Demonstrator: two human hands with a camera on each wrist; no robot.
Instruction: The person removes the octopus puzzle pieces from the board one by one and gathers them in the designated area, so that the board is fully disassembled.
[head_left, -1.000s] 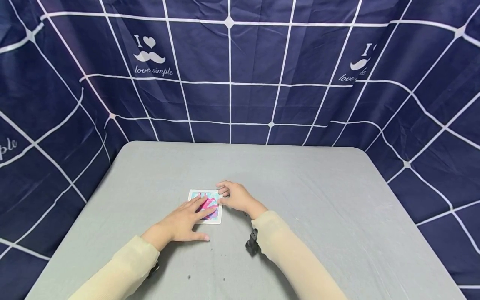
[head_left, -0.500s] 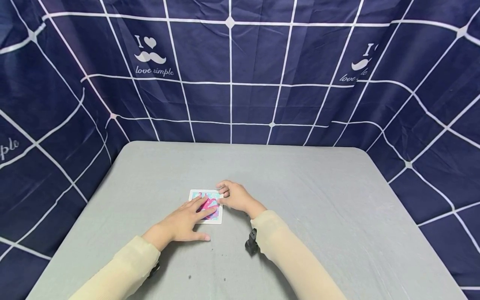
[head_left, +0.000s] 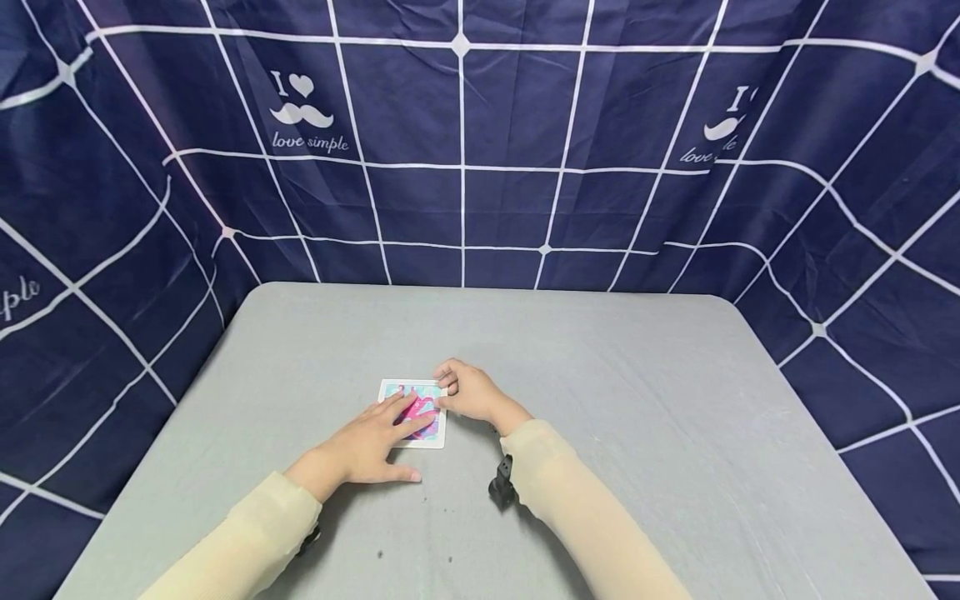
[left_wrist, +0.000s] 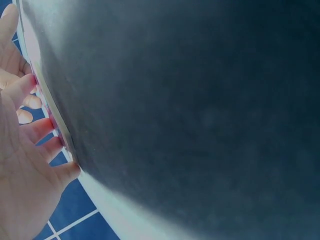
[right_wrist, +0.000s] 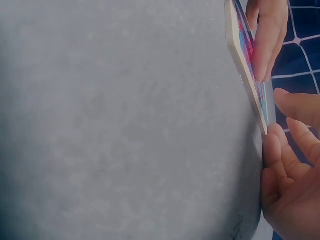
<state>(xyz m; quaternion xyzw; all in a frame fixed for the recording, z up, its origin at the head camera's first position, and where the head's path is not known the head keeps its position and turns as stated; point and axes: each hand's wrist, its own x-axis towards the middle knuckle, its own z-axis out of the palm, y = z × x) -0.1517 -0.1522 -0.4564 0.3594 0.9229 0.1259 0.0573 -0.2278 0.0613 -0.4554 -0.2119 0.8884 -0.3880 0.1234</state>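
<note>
A small, nearly square picture board (head_left: 427, 443) lies on the grey table, with a white border and a pink figure on blue. My left hand (head_left: 369, 442) rests on it with fingers spread, covering part of the picture; the thumb is off its near side. At the far right corner is my right hand (head_left: 476, 395), fingers loosely bent and thumb beside the right edge. In the right wrist view the board's pale, thin edge (right_wrist: 245, 75) shows, and the right fingertips (right_wrist: 272, 140) meet its corner while the thumb stays apart from it.
The grey table (head_left: 600, 375) has rounded far corners. Dark blue cloth (head_left: 510, 200) with white lines hangs behind it and at both sides. A black wrist device (head_left: 502, 483) sits under the right sleeve. Small dark specks dot the near tabletop.
</note>
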